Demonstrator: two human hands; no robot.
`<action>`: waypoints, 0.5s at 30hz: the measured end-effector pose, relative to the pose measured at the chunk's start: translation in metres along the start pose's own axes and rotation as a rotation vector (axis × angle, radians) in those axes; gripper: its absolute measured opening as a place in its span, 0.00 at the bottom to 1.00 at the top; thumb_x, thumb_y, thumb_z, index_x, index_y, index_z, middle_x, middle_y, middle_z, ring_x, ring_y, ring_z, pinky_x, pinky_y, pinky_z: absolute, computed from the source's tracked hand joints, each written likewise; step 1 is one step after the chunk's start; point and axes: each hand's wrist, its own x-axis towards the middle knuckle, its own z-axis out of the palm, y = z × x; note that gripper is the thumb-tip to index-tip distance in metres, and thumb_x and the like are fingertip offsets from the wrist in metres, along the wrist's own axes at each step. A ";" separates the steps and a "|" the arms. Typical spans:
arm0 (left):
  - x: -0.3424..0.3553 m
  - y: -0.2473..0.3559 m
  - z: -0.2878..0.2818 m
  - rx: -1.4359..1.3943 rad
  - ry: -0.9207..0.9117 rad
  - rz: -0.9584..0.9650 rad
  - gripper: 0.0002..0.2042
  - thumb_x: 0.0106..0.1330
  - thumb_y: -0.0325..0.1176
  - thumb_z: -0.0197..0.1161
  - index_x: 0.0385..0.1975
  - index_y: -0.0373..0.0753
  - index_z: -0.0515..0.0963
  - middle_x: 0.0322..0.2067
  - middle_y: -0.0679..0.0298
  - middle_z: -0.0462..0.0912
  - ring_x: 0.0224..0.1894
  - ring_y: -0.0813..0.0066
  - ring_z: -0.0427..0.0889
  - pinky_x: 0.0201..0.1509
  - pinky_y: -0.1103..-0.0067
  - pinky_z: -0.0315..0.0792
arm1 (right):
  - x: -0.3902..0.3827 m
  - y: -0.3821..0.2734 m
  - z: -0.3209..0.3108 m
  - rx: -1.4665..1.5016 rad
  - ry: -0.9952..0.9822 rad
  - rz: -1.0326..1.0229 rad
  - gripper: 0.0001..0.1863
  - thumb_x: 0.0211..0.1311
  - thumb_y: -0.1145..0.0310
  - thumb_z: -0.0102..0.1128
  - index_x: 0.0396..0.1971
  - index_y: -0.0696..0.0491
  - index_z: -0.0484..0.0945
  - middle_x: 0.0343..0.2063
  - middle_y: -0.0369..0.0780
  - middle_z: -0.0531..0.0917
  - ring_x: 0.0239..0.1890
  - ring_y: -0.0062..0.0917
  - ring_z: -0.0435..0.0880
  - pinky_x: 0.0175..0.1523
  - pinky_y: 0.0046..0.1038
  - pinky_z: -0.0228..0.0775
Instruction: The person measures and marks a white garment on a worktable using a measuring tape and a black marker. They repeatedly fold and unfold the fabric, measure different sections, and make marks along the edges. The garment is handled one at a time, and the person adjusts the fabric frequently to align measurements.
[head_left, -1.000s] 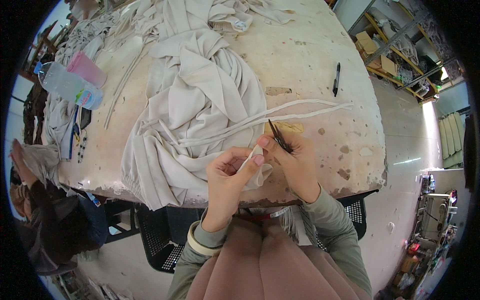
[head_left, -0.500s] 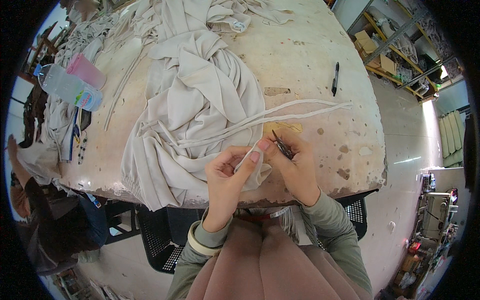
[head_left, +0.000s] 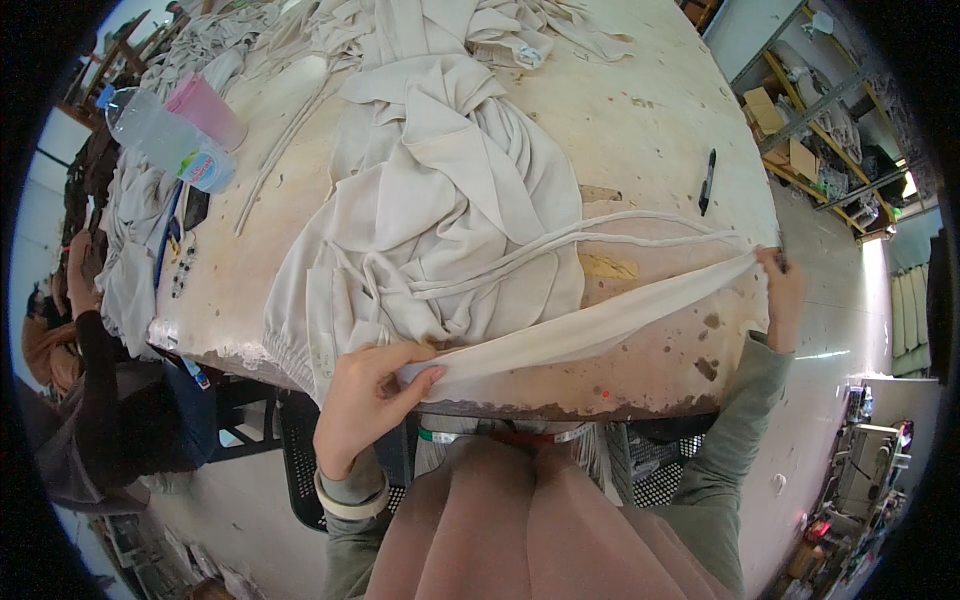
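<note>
A light beige garment (head_left: 450, 170) lies in loose folds on the table, with a gathered elastic edge at its near left. My left hand (head_left: 368, 398) pinches one end of a pale fabric band (head_left: 590, 320) at the table's front edge. Far to the right, my right hand (head_left: 784, 295) grips the other end, so the band is drawn out straight between them. A small dark tool shows at the right hand's fingers, mostly hidden; its kind is hard to make out here. Two thin drawstrings (head_left: 640, 238) run from the garment toward that hand.
A black pen (head_left: 708, 183) lies at the table's right. On the left are a clear plastic bottle (head_left: 160, 135) and a pink cup (head_left: 208, 108). More beige cloth (head_left: 540, 30) is heaped at the back. Another person's arm (head_left: 82, 285) is at far left. Shelving (head_left: 810, 110) stands beyond the table.
My hands have moved apart from close together: the left toward the left, the right far out to the right. The fabric band is now stretched between them.
</note>
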 end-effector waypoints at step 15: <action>0.002 -0.071 0.000 0.016 0.634 -0.225 0.26 0.60 0.30 0.63 0.58 0.33 0.64 0.50 0.52 0.72 0.50 0.60 0.70 0.56 0.69 0.64 | 0.033 0.000 0.074 -0.528 0.546 -0.551 0.17 0.64 0.61 0.52 0.51 0.50 0.72 0.46 0.44 0.76 0.48 0.37 0.76 0.53 0.31 0.65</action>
